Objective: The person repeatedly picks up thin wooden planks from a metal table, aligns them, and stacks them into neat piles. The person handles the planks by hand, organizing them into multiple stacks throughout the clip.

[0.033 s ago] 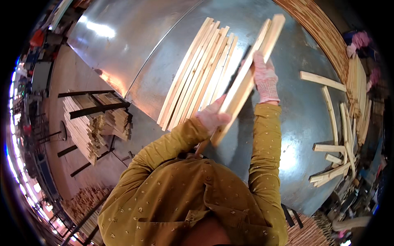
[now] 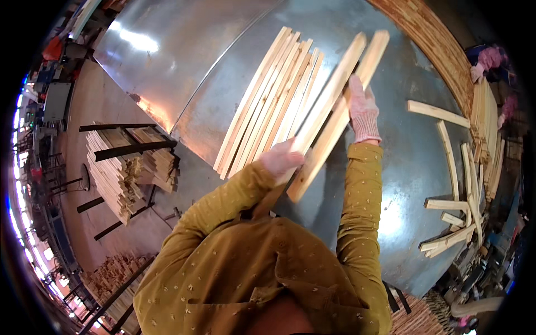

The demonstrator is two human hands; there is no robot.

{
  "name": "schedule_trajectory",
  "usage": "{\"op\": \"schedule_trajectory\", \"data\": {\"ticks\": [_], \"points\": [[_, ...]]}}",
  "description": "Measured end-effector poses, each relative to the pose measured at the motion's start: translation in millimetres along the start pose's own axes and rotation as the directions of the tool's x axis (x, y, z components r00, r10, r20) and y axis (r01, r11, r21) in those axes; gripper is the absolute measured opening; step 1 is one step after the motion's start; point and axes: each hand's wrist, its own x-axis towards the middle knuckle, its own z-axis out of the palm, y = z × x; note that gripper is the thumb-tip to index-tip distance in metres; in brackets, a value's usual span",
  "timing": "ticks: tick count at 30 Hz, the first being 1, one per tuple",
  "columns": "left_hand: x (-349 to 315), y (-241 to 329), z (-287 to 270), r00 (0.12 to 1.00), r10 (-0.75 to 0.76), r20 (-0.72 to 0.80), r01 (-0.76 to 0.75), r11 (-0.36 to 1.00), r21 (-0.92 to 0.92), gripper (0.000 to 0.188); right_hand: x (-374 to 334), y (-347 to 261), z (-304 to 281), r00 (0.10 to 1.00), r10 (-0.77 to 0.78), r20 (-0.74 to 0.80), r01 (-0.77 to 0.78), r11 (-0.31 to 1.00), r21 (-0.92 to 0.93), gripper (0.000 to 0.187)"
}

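Observation:
Both my hands wear pale pinkish gloves. My left hand (image 2: 282,159) is closed on the near part of a wooden strip (image 2: 322,111) that slants away toward the far right. My right hand (image 2: 364,109) grips a second wooden strip (image 2: 320,151) from its right side, about midway along. The two strips run nearly parallel, with a gap between them at both ends. Just left of them, a row of several pale wooden strips (image 2: 259,95) lies side by side on the grey metal table (image 2: 407,167).
Loose short wood pieces (image 2: 446,204) lie jumbled at the table's right edge, near a brown board (image 2: 441,44). A rack with stacked wood (image 2: 114,173) stands on the floor at left. At far right are another person's pink-gloved hands (image 2: 479,71).
The two strips, close together before, are now apart. The left strip has shifted left with my left hand; my right hand stays with the right strip.

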Motion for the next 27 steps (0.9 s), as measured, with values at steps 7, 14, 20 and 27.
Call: {"op": "schedule_trajectory", "data": {"ticks": [7,14,20,27], "points": [[-54.4,40.8,-125.5,0.938,0.166,-0.305,-0.085,0.961,0.263,0.060,6.4,53.6,40.0,0.998,-0.022,-0.066,-0.052,0.395,-0.917,0.082],[-23.3,66.3,-211.4,0.846,0.148,-0.513,0.130,0.875,0.466,0.054,-8.4,36.2,110.9,0.991,0.079,-0.110,-0.130,0.315,-0.940,0.084],[-101.9,100.7,-199.9,0.682,0.508,-0.527,0.201,0.563,0.802,0.058,11.6,121.7,65.1,0.881,-0.312,0.356,0.346,-0.090,-0.934,0.033],[-363.5,115.2,-278.8,-0.412,0.605,-0.681,0.098,0.773,0.627,0.041,-44.6,102.0,106.5,0.944,-0.237,-0.229,-0.069,0.539,-0.840,0.074]]}}
